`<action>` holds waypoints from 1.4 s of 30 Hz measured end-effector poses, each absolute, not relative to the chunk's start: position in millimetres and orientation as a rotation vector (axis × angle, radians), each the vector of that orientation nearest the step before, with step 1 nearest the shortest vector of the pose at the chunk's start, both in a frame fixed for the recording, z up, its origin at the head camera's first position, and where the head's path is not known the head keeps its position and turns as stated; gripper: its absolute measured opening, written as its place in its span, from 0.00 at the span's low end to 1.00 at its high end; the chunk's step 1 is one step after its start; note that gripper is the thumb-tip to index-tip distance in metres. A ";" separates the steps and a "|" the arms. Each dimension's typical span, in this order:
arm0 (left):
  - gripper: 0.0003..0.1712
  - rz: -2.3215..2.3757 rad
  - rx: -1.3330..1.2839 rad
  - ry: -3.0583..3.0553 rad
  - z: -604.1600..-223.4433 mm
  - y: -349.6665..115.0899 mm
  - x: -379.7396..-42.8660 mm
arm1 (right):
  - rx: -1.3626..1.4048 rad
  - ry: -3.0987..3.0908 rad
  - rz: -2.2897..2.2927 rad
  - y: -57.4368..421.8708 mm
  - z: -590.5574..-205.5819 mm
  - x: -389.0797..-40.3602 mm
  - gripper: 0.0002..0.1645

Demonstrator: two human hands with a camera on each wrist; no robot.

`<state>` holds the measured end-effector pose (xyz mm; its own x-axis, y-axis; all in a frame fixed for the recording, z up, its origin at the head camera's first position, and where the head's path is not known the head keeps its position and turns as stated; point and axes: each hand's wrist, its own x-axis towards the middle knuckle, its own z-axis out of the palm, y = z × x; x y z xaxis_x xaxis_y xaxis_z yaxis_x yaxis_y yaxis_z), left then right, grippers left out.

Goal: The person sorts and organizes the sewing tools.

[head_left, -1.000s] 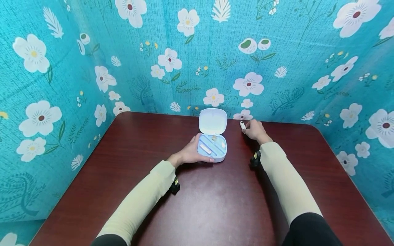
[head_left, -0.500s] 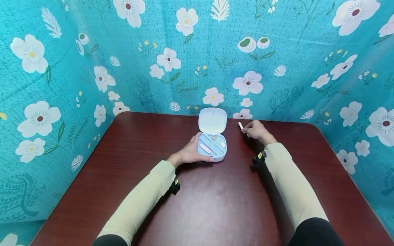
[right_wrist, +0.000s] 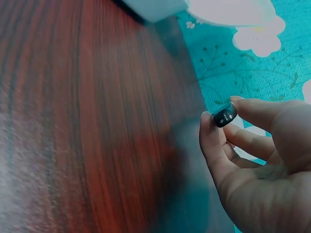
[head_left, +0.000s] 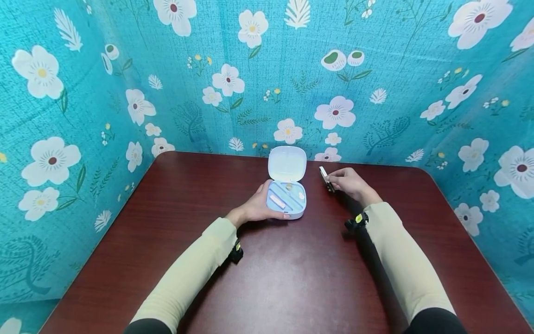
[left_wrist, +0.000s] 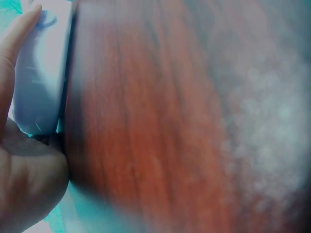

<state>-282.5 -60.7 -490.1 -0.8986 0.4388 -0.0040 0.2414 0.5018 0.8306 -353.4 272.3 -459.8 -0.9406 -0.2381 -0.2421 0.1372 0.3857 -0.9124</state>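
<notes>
An opened light-blue hinged case stands on the table, its whitish lid raised at the back. Slanting ridges divide its inside. In it lie a small white bar, a little tan round thing and a small whitish piece. My left hand grips the case from the left, thumb along its front. To the right, my right hand pinches a slim white-and-black stick between thumb and fingertips, apart from the case. In the right wrist view its dark end shows tiny white marks.
The dark reddish wooden table ends at a back edge close behind the case. A turquoise flowered cloth hangs behind and on both sides. A dark wrist camera sits under the right wrist.
My right hand has shifted slightly, tilting the stick so that more of its length and its dark side show. The left hand and the case stay in place.
</notes>
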 end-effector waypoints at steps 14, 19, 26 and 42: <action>0.67 1.361 0.562 2.530 -490.5 -61.2 -280.5 | -0.143 2.335 -1.621 259.9 -453.4 -334.1 0.27; 0.68 1.342 0.564 2.530 -496.4 -60.9 -284.4 | -0.167 2.368 -1.587 255.9 -450.6 -328.6 0.27; 0.68 1.355 0.543 2.510 -503.5 -59.1 -290.1 | -0.212 2.376 -1.575 252.4 -445.3 -321.2 0.27; 0.66 1.387 0.553 2.517 -488.5 -58.6 -280.2 | -0.459 2.500 -1.516 226.9 -433.3 -304.2 0.17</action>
